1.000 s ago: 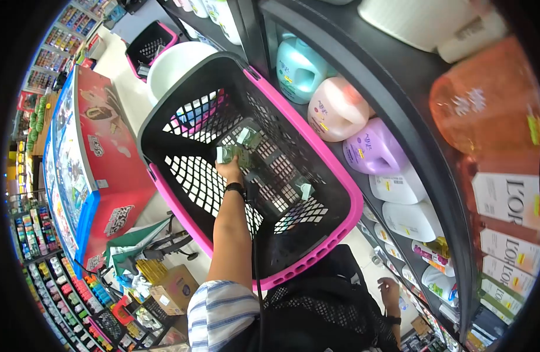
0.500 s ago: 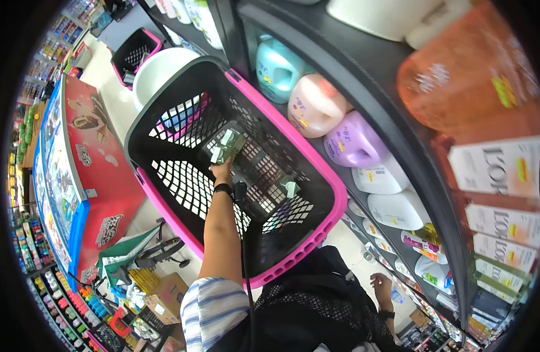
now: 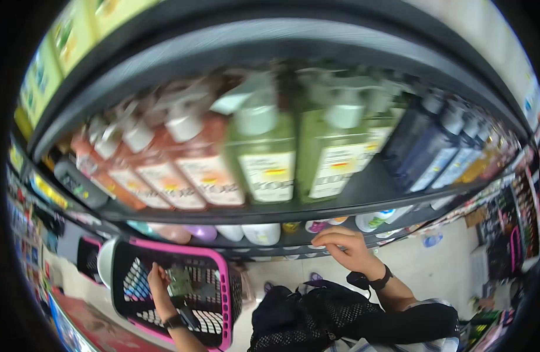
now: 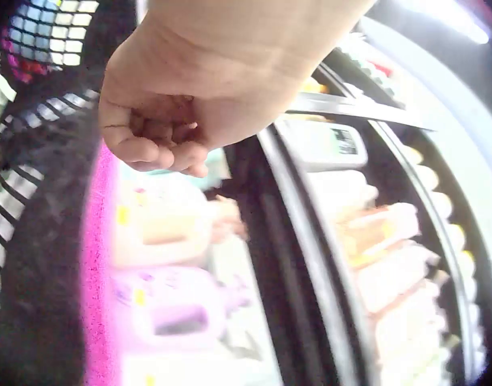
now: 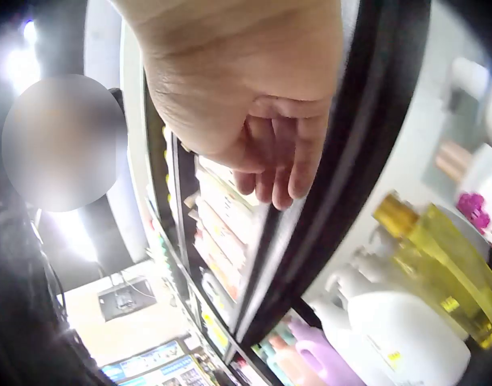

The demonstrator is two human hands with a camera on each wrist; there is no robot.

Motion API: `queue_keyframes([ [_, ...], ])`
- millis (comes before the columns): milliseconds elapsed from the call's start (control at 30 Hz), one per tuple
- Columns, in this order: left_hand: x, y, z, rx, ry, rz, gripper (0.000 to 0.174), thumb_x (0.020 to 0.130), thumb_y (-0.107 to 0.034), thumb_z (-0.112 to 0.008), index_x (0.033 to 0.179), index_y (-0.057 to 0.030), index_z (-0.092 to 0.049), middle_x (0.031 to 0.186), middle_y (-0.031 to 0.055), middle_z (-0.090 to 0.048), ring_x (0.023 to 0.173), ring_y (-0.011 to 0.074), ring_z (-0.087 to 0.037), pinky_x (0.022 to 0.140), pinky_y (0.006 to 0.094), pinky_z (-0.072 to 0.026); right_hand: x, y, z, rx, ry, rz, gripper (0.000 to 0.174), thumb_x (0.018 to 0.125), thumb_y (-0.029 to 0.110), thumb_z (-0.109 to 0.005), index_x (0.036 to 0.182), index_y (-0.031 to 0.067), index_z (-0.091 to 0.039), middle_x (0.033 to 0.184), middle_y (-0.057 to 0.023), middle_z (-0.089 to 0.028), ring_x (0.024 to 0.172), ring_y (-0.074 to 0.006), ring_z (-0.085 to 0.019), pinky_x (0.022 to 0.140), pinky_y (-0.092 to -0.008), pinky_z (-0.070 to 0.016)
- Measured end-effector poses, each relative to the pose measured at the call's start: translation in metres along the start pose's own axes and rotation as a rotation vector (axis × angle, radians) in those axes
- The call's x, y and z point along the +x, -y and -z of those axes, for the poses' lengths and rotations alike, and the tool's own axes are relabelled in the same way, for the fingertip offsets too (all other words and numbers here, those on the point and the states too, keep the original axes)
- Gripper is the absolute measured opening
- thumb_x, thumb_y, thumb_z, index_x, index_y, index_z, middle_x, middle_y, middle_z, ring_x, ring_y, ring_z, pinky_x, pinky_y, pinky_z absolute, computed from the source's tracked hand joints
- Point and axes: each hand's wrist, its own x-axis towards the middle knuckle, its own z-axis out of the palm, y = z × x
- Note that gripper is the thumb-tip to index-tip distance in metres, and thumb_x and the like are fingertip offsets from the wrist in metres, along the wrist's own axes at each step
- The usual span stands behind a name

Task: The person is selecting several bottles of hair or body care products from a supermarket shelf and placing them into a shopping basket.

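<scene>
My left hand is over the black shopping basket with a pink rim, at the lower left of the head view. Its fingers hang loosely curled with nothing in them, as the left wrist view shows. Green pump bottles lie inside the basket beside that hand. My right hand is raised in front of the shelf edge, fingers loosely bent and holding nothing. Above it stand green pump bottles, with orange-pink ones to their left and dark blue ones to their right.
The black shelf edge runs across in front of me. Below it are purple and white jugs and a yellow bottle. A white tub stands beside the basket, and a red freezer is at the lower left.
The head view has turned from the basket to the shelf of pump bottles. My left hand has let go of the green bottle in the basket. My right hand has risen toward the shelf.
</scene>
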Motion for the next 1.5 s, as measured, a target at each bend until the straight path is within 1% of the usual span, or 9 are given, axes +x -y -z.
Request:
queue_keyframes([
  [200, -0.187, -0.081, -0.184, 0.069, 0.447, -0.534, 0.049, 0.102, -0.034, -0.04, 0.06, -0.0091, -0.043, 0.052, 0.0002, -0.037, 0.048, 0.0122, -0.038, 0.046, 0.0271, -0.0301, 0.003, 0.031, 0.061, 0.005, -0.515, 0.242, 0.025, 0.08, -0.009, -0.057, 0.103, -0.0025, -0.064, 0.104, -0.0136, -0.065, 0.092, -0.0237, -0.063, 0.078, -0.0328, -0.0501],
  [267, -0.242, -0.086, -0.239, 0.162, 0.494, -0.571, 0.051, 0.103, -0.034, -0.039, 0.059, -0.0079, -0.043, 0.054, 0.0011, -0.039, 0.051, 0.0124, -0.039, 0.048, 0.0275, -0.0308, 0.012, 0.034, 0.074, 0.256, -0.528, 0.134, 0.043, 0.084, -0.005, -0.056, 0.127, 0.0006, -0.05, 0.13, -0.0135, -0.049, 0.12, -0.0228, -0.05, 0.098, -0.0356, -0.0419],
  [400, -0.306, -0.077, -0.316, 0.151, 0.628, -0.659, 0.047, 0.103, -0.028, -0.04, 0.065, -0.0031, -0.052, 0.063, 0.0035, -0.051, 0.062, 0.0118, -0.047, 0.06, 0.0263, -0.035, 0.041, 0.029, 0.083, 0.559, -0.516, 0.108, 0.057, 0.087, 0.0, -0.056, 0.14, 0.0025, -0.036, 0.142, -0.0136, -0.04, 0.134, -0.0246, -0.037, 0.11, -0.0408, -0.0282],
  [567, -0.345, -0.076, -0.369, 0.183, 0.73, -0.688, 0.031, 0.101, -0.021, -0.042, 0.106, 0.0049, -0.059, 0.101, 0.0138, -0.063, 0.095, 0.0206, -0.06, 0.087, 0.0336, -0.0466, 0.067, 0.009, 0.076, 0.529, -0.502, 0.14, 0.069, 0.087, 0.008, -0.06, 0.146, -0.0005, -0.025, 0.149, -0.0171, -0.032, 0.138, -0.026, -0.031, 0.112, -0.0395, -0.0251],
  [633, -0.343, -0.075, -0.376, 0.202, 0.804, -0.748, 0.037, 0.1, -0.021, -0.044, 0.125, 0.0049, -0.053, 0.119, 0.0179, -0.06, 0.114, 0.0243, -0.056, 0.093, 0.0367, -0.0467, 0.074, 0.001, 0.072, 0.487, -0.5, 0.135, 0.069, 0.088, 0.009, -0.06, 0.146, -0.0015, -0.025, 0.149, -0.0181, -0.032, 0.138, -0.0262, -0.032, 0.111, -0.0384, -0.0257],
  [800, -0.342, -0.065, -0.389, 0.153, 0.82, -0.703, 0.039, 0.1, -0.02, -0.043, 0.13, 0.0044, -0.049, 0.125, 0.0195, -0.057, 0.12, 0.0253, -0.052, 0.097, 0.0392, -0.0454, 0.071, 0.003, 0.067, 0.069, -0.579, 0.17, 0.072, 0.084, 0.012, -0.064, 0.144, -0.0031, -0.026, 0.143, -0.0244, -0.037, 0.132, -0.0346, -0.038, 0.109, -0.0388, -0.0305],
  [1000, -0.33, -0.055, -0.389, 0.103, 0.86, -0.63, 0.038, 0.099, -0.012, -0.045, 0.135, 0.0003, -0.046, 0.132, 0.0174, -0.054, 0.125, 0.0224, -0.048, 0.099, 0.0368, -0.0422, 0.092, 0.014, 0.087, 0.08, -0.655, 0.232, 0.068, 0.081, 0.015, -0.066, 0.138, -0.0011, -0.034, 0.135, -0.0233, -0.042, 0.123, -0.0403, -0.042, 0.104, -0.0427, -0.0345],
  [1100, -0.324, -0.052, -0.386, 0.112, 0.867, -0.62, 0.038, 0.099, -0.012, -0.045, 0.135, 0.0005, -0.046, 0.132, 0.0171, -0.054, 0.124, 0.0224, -0.049, 0.1, 0.0368, -0.0423, 0.098, 0.033, 0.094, -0.339, -0.647, 0.267, 0.064, 0.079, 0.012, -0.065, 0.136, 0.0018, -0.037, 0.138, -0.022, -0.039, 0.125, -0.0425, -0.037, 0.104, -0.0446, -0.0345],
  [1500, -0.314, -0.05, -0.379, 0.068, 0.78, -0.695, 0.045, 0.093, -0.008, -0.058, 0.135, -0.0002, -0.045, 0.137, 0.0151, -0.048, 0.127, 0.0239, -0.046, 0.1, 0.0386, -0.0436, 0.057, 0.028, 0.082, 0.081, -0.666, 0.339, 0.064, 0.067, 0.0, -0.075, 0.125, 0.0046, -0.05, 0.12, -0.0143, -0.056, 0.111, -0.0312, -0.055, 0.094, -0.0369, -0.0438],
])
